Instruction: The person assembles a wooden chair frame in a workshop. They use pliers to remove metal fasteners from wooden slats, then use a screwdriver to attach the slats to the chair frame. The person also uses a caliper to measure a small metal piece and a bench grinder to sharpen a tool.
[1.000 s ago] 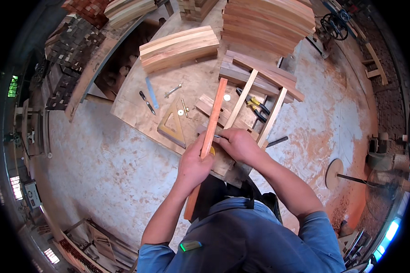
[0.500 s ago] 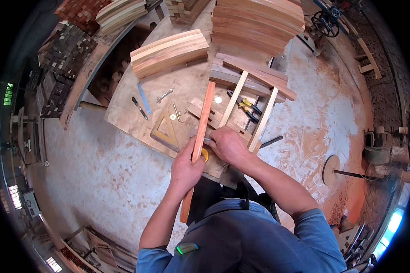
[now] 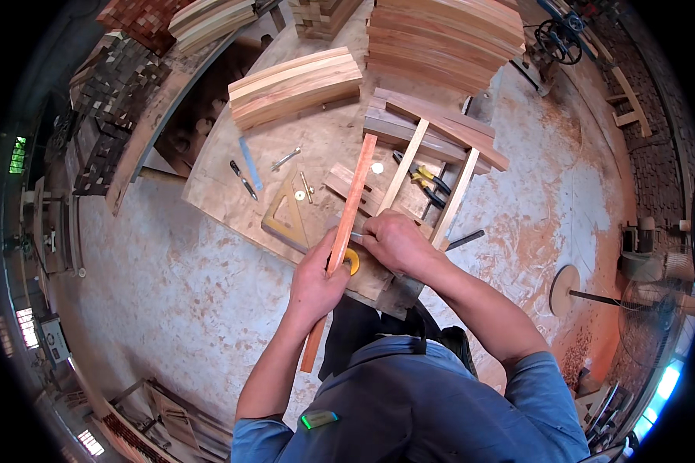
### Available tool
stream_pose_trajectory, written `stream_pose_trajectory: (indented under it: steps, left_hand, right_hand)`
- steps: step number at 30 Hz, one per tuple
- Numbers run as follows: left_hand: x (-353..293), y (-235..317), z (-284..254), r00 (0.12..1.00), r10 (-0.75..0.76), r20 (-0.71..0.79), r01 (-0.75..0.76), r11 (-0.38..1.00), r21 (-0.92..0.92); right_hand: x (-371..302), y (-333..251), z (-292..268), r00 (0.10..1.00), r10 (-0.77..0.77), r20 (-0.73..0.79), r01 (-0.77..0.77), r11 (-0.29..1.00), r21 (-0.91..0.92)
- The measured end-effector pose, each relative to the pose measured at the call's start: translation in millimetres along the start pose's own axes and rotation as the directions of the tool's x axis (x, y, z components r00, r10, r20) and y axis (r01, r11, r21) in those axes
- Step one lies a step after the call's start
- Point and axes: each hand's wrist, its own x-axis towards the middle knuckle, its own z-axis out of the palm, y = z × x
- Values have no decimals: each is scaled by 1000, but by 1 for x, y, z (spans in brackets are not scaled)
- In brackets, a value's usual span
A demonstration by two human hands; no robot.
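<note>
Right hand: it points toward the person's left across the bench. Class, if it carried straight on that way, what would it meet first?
The right hand would first meet the reddish wooden strip, right at its fingertips, with the left hand gripping that strip just below. Depth is hard to judge.

A woodworking shop, judging by the stacked planks [image 3: 440, 35] and cut boards [image 3: 295, 86] on a plywood bench [image 3: 224, 193], a set square [image 3: 287, 216], pliers [image 3: 425, 179], and sawdust over the concrete floor [image 3: 564, 208].

The left hand [image 3: 316, 279] covers the middle of the reddish wooden strip [image 3: 353, 202]; the right hand [image 3: 394, 243] hides its small tool, too concealed to identify.
</note>
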Motion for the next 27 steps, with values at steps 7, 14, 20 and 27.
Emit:
stream_pose_trajectory:
  steps: [7,14,20,27]
  left_hand:
    - [1,-2,-1,1000,19,-17,-18,1000,23]
    - [-1,-2,-17,994,107,34,-111,978,175]
    - [9,7,-3,999,-30,-34,30,1000,1]
    - [13,-8,-20,994,106,1,-105,984,144]
  right_hand:
    - [-1,-10,-2,993,114,21,-116,987,109]
    - [0,-8,-19,975,29,220,-102,939,329]
    - [6,-9,-1,977,-133,-168,117,988,-104]
    - [9,-14,-5,989,141,45,-148,922,358]
